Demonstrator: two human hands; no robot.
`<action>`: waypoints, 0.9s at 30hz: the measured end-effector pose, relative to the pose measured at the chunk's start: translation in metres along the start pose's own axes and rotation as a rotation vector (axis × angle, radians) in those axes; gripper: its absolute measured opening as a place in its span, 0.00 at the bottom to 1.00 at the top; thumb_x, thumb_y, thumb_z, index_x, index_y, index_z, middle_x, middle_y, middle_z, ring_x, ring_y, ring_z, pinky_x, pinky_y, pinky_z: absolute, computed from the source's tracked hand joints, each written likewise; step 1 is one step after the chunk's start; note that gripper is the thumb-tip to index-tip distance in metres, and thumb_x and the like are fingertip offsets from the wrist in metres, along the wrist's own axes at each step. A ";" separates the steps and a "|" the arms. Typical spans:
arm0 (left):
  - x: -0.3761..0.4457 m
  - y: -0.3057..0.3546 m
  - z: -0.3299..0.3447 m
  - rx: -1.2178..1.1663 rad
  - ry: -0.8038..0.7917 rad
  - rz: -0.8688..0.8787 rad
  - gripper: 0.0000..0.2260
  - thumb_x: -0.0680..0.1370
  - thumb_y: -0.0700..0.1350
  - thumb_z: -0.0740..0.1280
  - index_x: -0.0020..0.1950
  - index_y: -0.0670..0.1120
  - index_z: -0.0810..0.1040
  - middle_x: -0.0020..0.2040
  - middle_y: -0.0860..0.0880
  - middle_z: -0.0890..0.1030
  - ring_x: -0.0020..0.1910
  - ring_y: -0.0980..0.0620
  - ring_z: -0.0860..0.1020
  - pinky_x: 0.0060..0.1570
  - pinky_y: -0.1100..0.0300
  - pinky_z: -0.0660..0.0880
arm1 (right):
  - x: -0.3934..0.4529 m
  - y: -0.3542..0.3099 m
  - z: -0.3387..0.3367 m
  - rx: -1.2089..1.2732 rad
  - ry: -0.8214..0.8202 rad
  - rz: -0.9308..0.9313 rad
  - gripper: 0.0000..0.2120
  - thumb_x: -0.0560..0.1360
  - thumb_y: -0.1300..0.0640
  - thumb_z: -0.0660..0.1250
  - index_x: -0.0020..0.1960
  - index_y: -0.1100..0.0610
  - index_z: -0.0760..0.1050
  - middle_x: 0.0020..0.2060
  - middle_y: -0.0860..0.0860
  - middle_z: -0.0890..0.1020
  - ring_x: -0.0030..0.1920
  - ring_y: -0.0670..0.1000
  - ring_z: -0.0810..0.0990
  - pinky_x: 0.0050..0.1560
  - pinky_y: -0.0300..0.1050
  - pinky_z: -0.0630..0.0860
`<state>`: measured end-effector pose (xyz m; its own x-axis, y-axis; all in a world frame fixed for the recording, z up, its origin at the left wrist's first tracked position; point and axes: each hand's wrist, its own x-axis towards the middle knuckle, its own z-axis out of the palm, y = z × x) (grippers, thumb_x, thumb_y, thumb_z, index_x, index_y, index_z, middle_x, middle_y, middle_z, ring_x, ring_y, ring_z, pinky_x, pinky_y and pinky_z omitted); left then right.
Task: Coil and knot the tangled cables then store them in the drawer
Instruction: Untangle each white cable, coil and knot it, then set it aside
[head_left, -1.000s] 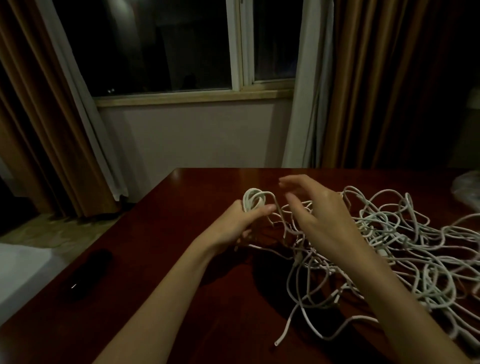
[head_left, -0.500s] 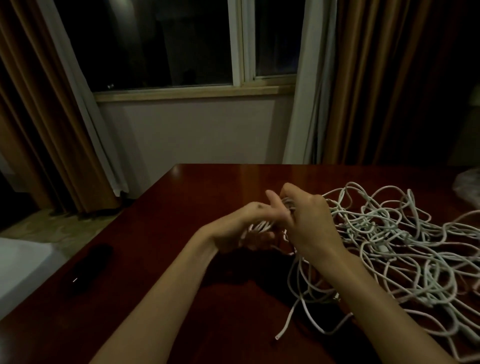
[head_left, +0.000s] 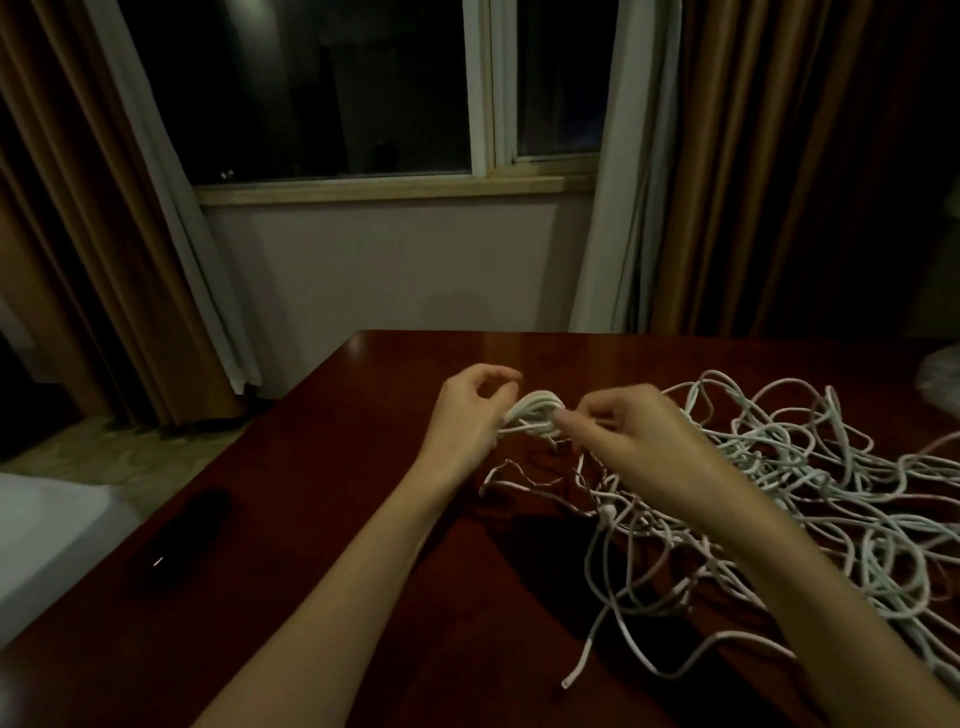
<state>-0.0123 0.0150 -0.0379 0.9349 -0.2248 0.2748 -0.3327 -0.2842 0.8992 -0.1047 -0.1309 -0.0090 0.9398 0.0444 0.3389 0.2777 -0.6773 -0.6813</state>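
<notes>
Cables (head_left: 810, 499), white and tangled, sprawl over the right side of the dark red worktop (head_left: 332, 519), one loose end trailing toward its near edge. A small coil (head_left: 535, 413) of them is held above the worktop's middle: the left hand (head_left: 470, 415) curls its grip round the coil, the right hand (head_left: 639, 441) pinches a strand at the coil's right side. A dark object (head_left: 189, 535) lies near the left edge

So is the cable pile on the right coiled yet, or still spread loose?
Spread loose: the cable pile sprawls in tangled loops over the table. Only a small coil is bundled, between both hands.
</notes>
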 end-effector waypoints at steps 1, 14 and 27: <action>-0.001 -0.001 0.003 0.031 -0.037 0.030 0.07 0.80 0.42 0.64 0.57 0.48 0.78 0.38 0.49 0.81 0.24 0.63 0.74 0.26 0.65 0.70 | 0.000 -0.006 -0.005 0.050 -0.008 -0.040 0.14 0.78 0.50 0.63 0.40 0.57 0.80 0.21 0.39 0.74 0.23 0.37 0.72 0.27 0.30 0.66; -0.004 0.006 0.008 -0.208 0.179 0.250 0.09 0.81 0.38 0.61 0.59 0.48 0.74 0.24 0.53 0.71 0.20 0.58 0.66 0.21 0.63 0.63 | 0.009 0.004 0.050 -0.106 0.054 0.023 0.17 0.80 0.59 0.58 0.33 0.52 0.68 0.28 0.46 0.71 0.30 0.47 0.69 0.36 0.44 0.64; -0.016 0.018 0.008 -0.261 -0.169 0.298 0.14 0.81 0.38 0.59 0.63 0.52 0.74 0.42 0.31 0.80 0.32 0.31 0.76 0.33 0.43 0.76 | 0.015 0.006 0.001 0.387 0.114 0.036 0.09 0.76 0.54 0.68 0.39 0.55 0.81 0.33 0.51 0.83 0.34 0.45 0.81 0.35 0.36 0.74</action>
<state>-0.0337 0.0062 -0.0287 0.7621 -0.4172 0.4951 -0.5219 0.0566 0.8511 -0.0884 -0.1340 -0.0086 0.9281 -0.0713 0.3654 0.3198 -0.3499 -0.8805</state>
